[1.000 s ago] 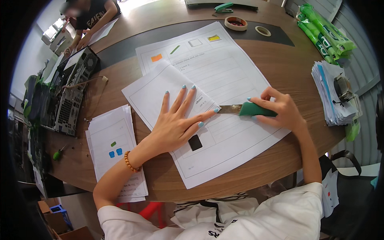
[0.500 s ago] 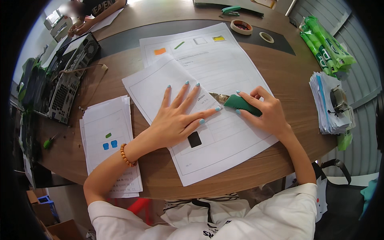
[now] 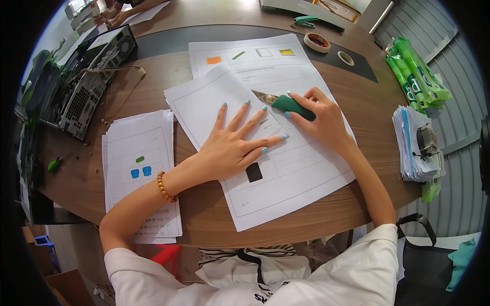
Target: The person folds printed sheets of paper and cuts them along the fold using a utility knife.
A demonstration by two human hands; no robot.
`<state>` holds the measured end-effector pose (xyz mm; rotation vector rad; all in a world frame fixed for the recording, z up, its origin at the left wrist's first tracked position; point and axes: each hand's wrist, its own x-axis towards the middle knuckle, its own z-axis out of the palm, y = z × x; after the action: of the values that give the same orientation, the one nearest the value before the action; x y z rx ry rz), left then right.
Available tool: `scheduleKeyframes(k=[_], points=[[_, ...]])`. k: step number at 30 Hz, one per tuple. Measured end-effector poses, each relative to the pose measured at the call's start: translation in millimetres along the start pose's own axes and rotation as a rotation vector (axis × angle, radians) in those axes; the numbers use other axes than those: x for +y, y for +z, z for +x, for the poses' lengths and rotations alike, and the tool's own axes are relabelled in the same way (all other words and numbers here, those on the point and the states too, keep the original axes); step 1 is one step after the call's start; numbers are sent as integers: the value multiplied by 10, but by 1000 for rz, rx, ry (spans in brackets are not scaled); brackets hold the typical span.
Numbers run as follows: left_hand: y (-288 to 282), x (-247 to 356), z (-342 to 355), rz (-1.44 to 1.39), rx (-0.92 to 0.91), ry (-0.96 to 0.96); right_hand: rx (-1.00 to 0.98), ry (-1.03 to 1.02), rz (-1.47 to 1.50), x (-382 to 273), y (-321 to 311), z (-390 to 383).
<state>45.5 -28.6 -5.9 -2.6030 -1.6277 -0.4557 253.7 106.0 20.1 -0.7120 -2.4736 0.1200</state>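
My left hand [image 3: 232,149] lies flat, fingers spread, on a folded-over paper flap [image 3: 199,99]. Its index finger and thumb reach past the fold onto the printed sheet [image 3: 301,186] beneath. A knife with a green handle [image 3: 295,106] is gripped in my right hand [image 3: 325,120]. Its stained metal blade [image 3: 264,96] points left, with the tip close to the flap's creased edge. Whether the blade touches the paper I cannot tell. Another printed sheet [image 3: 244,46] with small coloured pictures extends beyond the flap.
To the left lie a paper stack [image 3: 138,127], an opened computer case [image 3: 87,97] and a green screwdriver [image 3: 54,164]. Tape rolls [image 3: 316,43], a stapler [image 3: 305,20], green packets [image 3: 416,71] and clipped papers [image 3: 408,148] are at the right. Someone's hands [image 3: 115,19] show far left.
My right hand has moved the knife left and away from me, along the fold toward its upper part. My left hand stays pressed on the flap. The whole view has shifted slightly.
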Motion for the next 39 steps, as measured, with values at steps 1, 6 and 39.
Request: scheduleKeyframes(k=[1, 6, 39], points=[[-4, 3, 4, -1, -20, -1, 4, 6, -1, 20, 48, 74], [5, 4, -9, 10, -34, -14, -24, 16, 3, 49, 317, 515], [-29, -29, 17, -163, 53, -149, -263, 747, 1088, -506, -48, 76]])
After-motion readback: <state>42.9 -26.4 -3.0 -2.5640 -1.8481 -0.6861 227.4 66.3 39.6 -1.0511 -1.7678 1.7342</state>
